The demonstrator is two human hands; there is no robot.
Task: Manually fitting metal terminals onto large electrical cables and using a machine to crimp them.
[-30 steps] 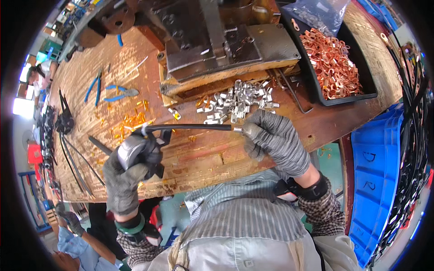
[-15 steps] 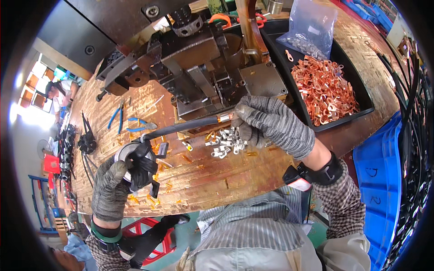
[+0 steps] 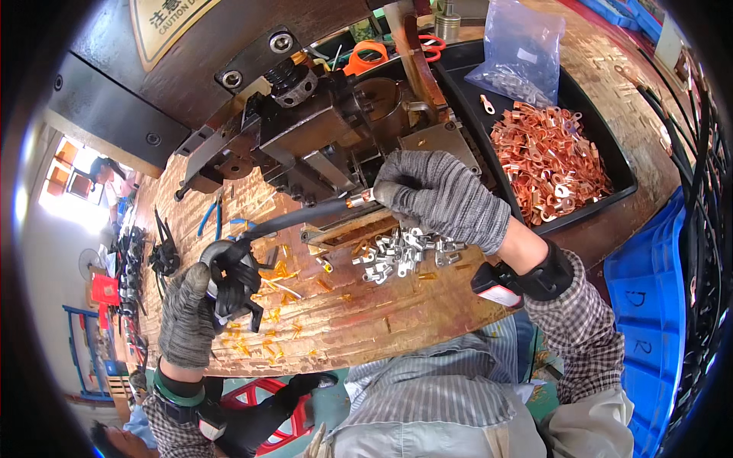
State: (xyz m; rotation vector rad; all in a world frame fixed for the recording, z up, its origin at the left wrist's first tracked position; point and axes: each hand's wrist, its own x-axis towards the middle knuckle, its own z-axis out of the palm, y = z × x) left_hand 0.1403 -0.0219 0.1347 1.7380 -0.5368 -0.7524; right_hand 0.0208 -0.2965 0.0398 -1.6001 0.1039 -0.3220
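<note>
My left hand [image 3: 187, 317], in a grey knit glove, is closed around a black moulded cable fitting [image 3: 237, 286] with a pale round rim. A thick black cable [image 3: 301, 219] runs from it to the right. At the cable's end, bare copper meets a metal lug [image 3: 366, 197], whose far part is hidden by my fingers. My right hand [image 3: 450, 200], gloved alike, pinches that lug just in front of the lower die of a dark metal press [image 3: 321, 145]. Below the right hand, several silver cable lugs [image 3: 405, 256] lie heaped on the wooden table [image 3: 359, 324].
A black tray [image 3: 622, 179] of copper lugs and a clear plastic bag [image 3: 519, 53] stands at the right. Blue pliers [image 3: 210, 217], orange-handled scissors [image 3: 366, 57] and scattered amber bits [image 3: 282, 271] surround the press. A blue crate [image 3: 645, 305] and hanging cables flank the right side.
My view has shifted a little. My right hand has moved with the lug and cable end closer to the press, uncovering more of the silver lugs. Both hands keep their hold.
</note>
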